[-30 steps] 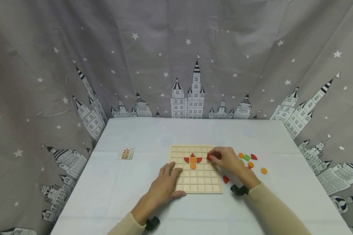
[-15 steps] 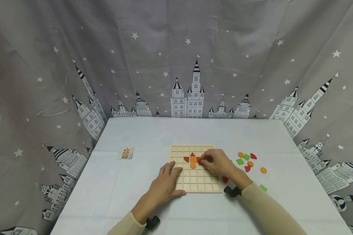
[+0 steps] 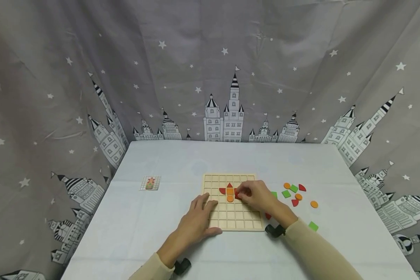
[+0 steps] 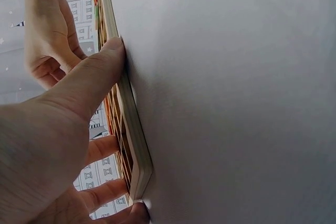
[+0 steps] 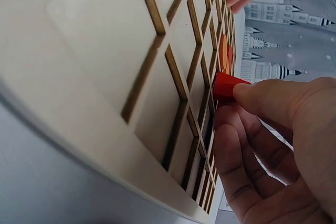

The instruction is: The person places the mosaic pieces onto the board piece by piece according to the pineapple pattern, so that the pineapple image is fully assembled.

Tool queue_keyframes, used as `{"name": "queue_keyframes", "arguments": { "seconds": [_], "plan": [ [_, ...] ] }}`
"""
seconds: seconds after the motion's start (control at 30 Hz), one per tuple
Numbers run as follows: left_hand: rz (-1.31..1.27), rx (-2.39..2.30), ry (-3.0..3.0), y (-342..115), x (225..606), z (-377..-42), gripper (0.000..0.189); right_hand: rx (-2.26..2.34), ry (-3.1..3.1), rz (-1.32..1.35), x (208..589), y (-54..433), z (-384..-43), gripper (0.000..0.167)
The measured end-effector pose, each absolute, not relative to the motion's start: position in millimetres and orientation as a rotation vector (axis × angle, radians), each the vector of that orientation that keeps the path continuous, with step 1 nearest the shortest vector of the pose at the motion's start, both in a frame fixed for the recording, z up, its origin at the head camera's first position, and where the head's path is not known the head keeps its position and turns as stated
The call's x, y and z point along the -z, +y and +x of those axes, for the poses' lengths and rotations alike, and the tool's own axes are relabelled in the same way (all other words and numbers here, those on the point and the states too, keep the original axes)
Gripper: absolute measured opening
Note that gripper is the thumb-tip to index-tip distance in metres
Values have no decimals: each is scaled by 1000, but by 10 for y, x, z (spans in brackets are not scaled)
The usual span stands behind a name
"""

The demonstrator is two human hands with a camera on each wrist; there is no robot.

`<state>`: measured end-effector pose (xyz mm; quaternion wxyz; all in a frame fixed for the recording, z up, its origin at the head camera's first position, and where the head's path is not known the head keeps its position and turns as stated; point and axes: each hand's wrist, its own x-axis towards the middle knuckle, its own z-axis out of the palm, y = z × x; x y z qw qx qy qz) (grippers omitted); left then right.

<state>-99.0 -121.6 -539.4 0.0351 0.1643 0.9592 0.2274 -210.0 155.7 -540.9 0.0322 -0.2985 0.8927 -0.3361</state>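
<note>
A wooden grid board (image 3: 234, 216) lies flat on the table. My left hand (image 3: 194, 219) rests at its front-left corner, fingers spread over the left side and thumb (image 4: 100, 66) against the front edge. Between thumb and fingers, my right hand (image 3: 257, 194) pinches a red piece (image 5: 223, 86) at the grid, just right of an orange disc (image 3: 230, 198). An orange square (image 3: 230, 191) sits above that disc, topped by a red triangle (image 3: 229, 185). A red quarter-circle (image 3: 222, 191) is left of the square; the red one on its right is partly hidden by my fingers.
Right of the board lie loose pieces: green squares (image 3: 286, 194), orange discs (image 3: 314, 204) and red quarter-circles (image 3: 302, 188). A small picture card (image 3: 150, 183) lies at the left of the white table. A grey castle-print curtain (image 3: 182, 77) hangs behind.
My right hand has carried the red piece leftward across the board to beside the orange disc, uncovering more loose pieces on the right. My left hand has stayed in place.
</note>
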Motion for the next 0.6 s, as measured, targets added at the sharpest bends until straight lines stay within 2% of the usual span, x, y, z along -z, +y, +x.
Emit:
{"name": "queue_keyframes", "arguments": {
  "seconds": [0.6],
  "plan": [
    [522,-698,2956,-1212,5379,-982,91,1011,2740,-836,5417,1532,-2059,4]
  ]
}}
